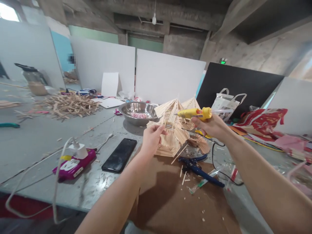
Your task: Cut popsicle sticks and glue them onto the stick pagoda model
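A small house model (172, 143) built of thin wooden sticks, with peaked and tiered roofs, stands on a brown board (168, 185). My left hand (152, 138) is closed against its near left side, thumb and fingers pinched at the sticks; the exact grip point is partly hidden. My right hand (212, 126) is wrapped round a yellow hot glue gun (192, 113), its nozzle pointing left at the upper roof. A clear glue stick (223, 111) juts from the gun's back. Below the model lie blue-handled pliers (197, 169) and loose stick bits.
To the left are a black phone (119, 155), a purple power strip (74, 165) with white cables, and a heap of wooden sticks (71, 105). A metal bowl (138, 122) stands behind. A black cord (213, 159) and red bag (263, 122) lie right.
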### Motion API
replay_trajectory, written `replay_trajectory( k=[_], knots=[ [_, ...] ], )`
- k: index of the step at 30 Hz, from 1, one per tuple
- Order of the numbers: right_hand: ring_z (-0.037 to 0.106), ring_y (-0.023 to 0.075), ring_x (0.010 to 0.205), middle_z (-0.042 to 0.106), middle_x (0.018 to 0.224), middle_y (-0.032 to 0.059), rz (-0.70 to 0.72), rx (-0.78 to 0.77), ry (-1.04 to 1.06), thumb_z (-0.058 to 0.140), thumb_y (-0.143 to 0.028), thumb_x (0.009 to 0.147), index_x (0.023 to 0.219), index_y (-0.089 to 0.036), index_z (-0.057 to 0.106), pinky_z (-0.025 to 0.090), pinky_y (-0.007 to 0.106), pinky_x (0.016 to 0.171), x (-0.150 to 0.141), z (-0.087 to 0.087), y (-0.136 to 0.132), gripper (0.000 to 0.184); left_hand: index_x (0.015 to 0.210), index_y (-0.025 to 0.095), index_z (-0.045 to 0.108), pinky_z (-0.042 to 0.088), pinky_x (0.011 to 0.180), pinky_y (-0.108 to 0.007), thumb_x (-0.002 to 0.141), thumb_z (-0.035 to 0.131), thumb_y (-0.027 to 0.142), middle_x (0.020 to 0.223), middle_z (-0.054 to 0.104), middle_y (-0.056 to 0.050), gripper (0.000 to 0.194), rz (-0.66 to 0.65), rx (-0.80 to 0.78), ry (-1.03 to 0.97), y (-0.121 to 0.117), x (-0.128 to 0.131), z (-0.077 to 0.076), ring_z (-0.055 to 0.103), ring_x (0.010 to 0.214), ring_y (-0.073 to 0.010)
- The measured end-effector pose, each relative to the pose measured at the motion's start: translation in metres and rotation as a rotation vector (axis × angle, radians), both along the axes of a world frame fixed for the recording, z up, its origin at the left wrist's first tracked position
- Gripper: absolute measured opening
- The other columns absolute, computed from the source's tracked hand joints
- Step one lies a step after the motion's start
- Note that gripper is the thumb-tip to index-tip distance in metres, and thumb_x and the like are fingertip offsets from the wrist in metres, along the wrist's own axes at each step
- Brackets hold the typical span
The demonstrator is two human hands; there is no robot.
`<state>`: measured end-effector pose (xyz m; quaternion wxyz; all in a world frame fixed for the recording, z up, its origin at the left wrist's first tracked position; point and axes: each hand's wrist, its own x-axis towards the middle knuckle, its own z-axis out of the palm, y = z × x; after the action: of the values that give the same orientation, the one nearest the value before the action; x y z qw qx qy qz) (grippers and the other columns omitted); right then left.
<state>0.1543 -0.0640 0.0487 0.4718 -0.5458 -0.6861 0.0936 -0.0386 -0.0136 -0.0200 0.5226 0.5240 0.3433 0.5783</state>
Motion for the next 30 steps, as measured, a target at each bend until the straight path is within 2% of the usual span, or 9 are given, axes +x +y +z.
replay_trajectory(
  k=[3,6,11,21,30],
  knots=[
    [0.039,0.0064,0.035,0.050,0.044,-0.0018,-0.018,-0.050,-0.211,0.053,-0.047,0.064,0.058,-0.018,0.056,0.027,0.021,0.033,-0.005,0.009,0.004,0.030,0.062,0.012,0.054,0.022,0.029,-0.016,0.063,0.055,0.036,0.050,0.057,0.000,0.024,0.009,0.045,0.058,0.004,-0.003,0.004,0.031,0.028,-0.0012],
    [0.041,0.0076,0.038,0.052,0.047,-0.0005,-0.060,-0.043,-0.326,0.048,-0.050,0.067,0.058,-0.018,0.055,0.028,0.022,0.036,-0.011,0.017,0.004,0.033,0.064,0.012,0.055,0.023,0.029,-0.016,0.063,0.055,0.036,0.051,0.057,0.000,0.024,0.013,0.052,0.107,0.008,-0.004,0.004,0.031,0.028,-0.0013],
    [0.042,0.0098,0.041,0.047,0.043,0.0004,-0.130,-0.116,-0.468,0.044,-0.051,0.068,0.051,-0.017,0.052,0.029,0.024,0.040,-0.021,0.025,0.003,0.038,0.065,0.012,0.056,0.025,0.030,-0.016,0.064,0.053,0.037,0.053,0.057,0.000,0.025,0.025,0.082,0.179,0.011,-0.004,0.002,0.032,0.029,-0.0012],
    [0.044,0.0115,0.046,0.050,0.047,0.0008,-0.092,-0.088,-0.513,0.043,-0.051,0.069,0.060,-0.018,0.053,0.030,0.024,0.041,-0.025,0.023,0.008,0.036,0.065,0.012,0.059,0.025,0.031,-0.016,0.066,0.050,0.038,0.052,0.057,-0.001,0.028,0.011,0.132,0.220,0.015,-0.005,-0.002,0.032,0.029,-0.0015],
    [0.045,0.0116,0.047,0.052,0.050,0.0015,-0.114,-0.079,-0.533,0.041,-0.053,0.069,0.061,-0.018,0.054,0.030,0.024,0.043,-0.026,0.024,0.009,0.039,0.065,0.012,0.058,0.026,0.031,-0.017,0.065,0.051,0.036,0.053,0.058,-0.001,0.025,-0.016,0.106,0.229,0.016,-0.006,0.003,0.032,0.029,-0.0016]
  ],
)
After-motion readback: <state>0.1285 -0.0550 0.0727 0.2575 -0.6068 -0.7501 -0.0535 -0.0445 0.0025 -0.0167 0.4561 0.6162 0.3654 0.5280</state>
